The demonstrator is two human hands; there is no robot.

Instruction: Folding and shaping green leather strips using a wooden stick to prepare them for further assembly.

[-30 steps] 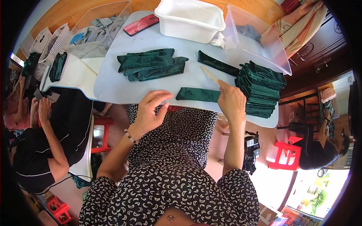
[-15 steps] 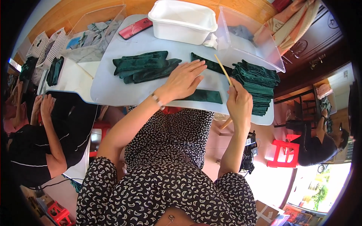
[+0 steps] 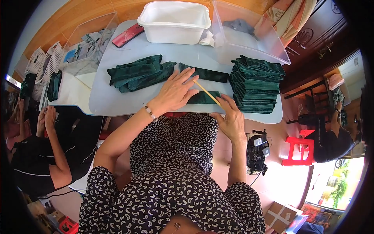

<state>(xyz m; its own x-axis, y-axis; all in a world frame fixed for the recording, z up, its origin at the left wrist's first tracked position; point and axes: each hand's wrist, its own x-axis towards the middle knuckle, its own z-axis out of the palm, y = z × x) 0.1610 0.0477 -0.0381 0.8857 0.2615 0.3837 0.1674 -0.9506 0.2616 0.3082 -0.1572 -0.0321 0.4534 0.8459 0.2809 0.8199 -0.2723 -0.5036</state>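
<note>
Two bare hands are working above a pale tabletop (image 3: 107,99) among dark green velvet strips. The right hand (image 3: 231,120) is holding a thin wooden stick (image 3: 206,90) by its lower end near the index finger, while its thumb is standing apart from the other fingers. The stick is slanting up and to the left, its far tip ending just beside the left hand (image 3: 175,90). That hand is staying flat, palm down, fingers stretched out and gripping nothing visible; a beaded bracelet (image 3: 149,112) is circling its wrist. Its fingertips are overlapping the left part of the rear velvet strip (image 3: 210,75), though whether they are touching it I cannot tell. The front velvet strip (image 3: 200,98) is lying near the table's front edge, partly under the stick and between the two hands.

To the right, a tall stack of velvet strips (image 3: 257,87) is rising in layers, the rear strip's right end lying just beside it. To the left, a loose heap of velvet strips (image 3: 140,72) is spreading in a fan. Behind these, a red smartphone (image 3: 126,36) is lying near a white plastic tub (image 3: 175,33), and a clear plastic bin (image 3: 269,52) is standing at the right with grey cloth (image 3: 238,26) inside. A co-worker (image 3: 37,165) is sitting at the left, and a red plastic stool (image 3: 298,151) is standing on the floor at the right.
</note>
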